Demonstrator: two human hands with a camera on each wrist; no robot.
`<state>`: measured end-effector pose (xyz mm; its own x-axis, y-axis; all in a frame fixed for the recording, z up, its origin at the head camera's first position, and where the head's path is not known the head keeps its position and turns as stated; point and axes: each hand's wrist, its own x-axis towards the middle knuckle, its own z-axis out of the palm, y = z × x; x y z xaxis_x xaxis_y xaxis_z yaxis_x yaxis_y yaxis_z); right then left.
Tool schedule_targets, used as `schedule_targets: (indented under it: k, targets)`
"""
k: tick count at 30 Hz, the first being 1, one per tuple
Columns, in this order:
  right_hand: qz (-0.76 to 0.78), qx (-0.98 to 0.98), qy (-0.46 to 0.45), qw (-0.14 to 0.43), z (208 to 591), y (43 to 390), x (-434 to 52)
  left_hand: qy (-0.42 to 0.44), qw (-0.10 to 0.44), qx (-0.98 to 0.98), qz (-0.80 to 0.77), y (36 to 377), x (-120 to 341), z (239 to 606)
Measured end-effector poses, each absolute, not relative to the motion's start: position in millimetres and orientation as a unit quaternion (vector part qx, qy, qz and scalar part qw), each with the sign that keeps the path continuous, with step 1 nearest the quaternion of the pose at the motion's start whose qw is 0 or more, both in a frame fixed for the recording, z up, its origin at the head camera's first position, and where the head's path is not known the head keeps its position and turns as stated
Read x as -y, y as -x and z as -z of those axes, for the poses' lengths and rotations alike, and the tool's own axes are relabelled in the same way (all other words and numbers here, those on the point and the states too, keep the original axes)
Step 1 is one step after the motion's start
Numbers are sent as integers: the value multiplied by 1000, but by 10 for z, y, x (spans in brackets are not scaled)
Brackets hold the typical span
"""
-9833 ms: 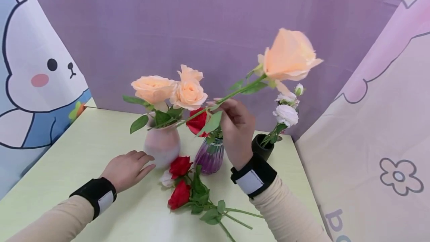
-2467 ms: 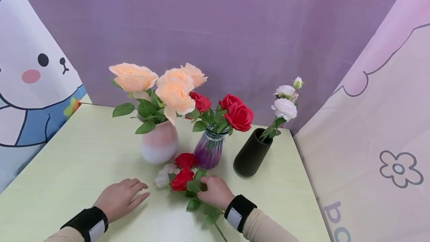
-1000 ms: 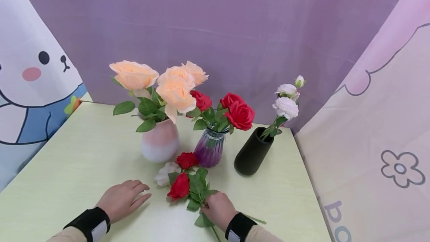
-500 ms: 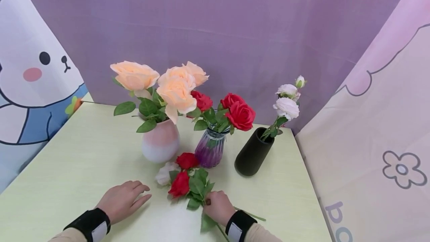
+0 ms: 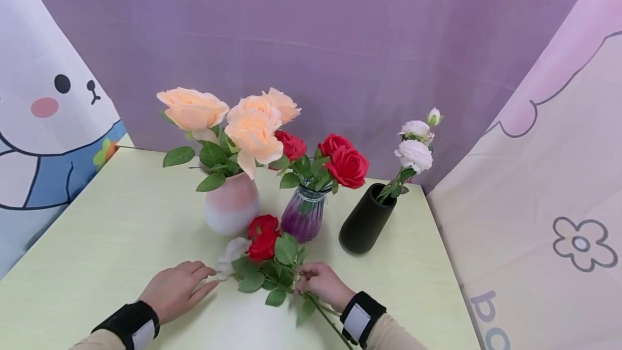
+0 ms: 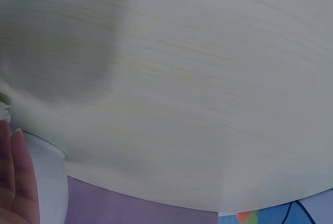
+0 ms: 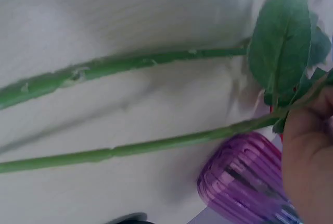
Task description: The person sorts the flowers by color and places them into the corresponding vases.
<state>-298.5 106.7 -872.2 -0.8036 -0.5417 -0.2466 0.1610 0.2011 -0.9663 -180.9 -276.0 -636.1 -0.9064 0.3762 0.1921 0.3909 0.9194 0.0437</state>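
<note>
The right-hand wall [image 5: 527, 193] bears a tilted grey letter [image 5: 482, 303], a b, d, p or q, I cannot tell which; just below it stands a rounded letter [image 5: 498, 334] that looks like an o, cut off by the head view's bottom edge

On the pale table [image 5: 121, 226]: purple vase [image 5: 302, 217], pink-and-white vase [image 5: 232, 207] to its left, black vase [image 5: 364, 224] to its right, loose flowers [image 5: 263, 244] before it

Site: indoors, screened off like a small studio (building type undetermined). Indicators: purple backdrop [image 5: 311, 42] behind a pale table [image 5: 112, 231], cartoon panel [image 5: 29, 64] at left, printed panel [image 5: 529, 204] at right.
</note>
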Motion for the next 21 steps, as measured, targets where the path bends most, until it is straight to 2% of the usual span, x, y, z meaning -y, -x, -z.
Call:
schedule_targets:
  k: [3,5,8,10,13,15,17,18,21]
  targets:
    - [641,-690,150,301,8436,2966,-1090,201,100,974,41,1817,2746,6322]
    - [651,-667,166,323,8313,2976,-1121,204,107,972,46,1858,2786,6426]
    - [635,-661,198,346,8174,3007,-1161,209,129,967,62,2048,3016,7040]
    - [618,-666,213,359,8128,3043,-1190,210,162,960,85,2265,3298,7828]
    - [613,-658,228,374,8103,3101,-1233,211,168,958,94,2364,3430,8172]
    - [622,-643,230,383,8070,3124,-1270,217,178,956,91,2313,3379,8029]
    - [626,-636,236,385,7992,3128,-1299,219,148,961,77,2141,3170,7408]
    - [624,-638,239,383,7926,3123,-1309,220,152,960,76,2093,3113,7254]
    - [609,-655,255,367,7743,3104,-1316,213,120,968,60,1974,2950,6814]
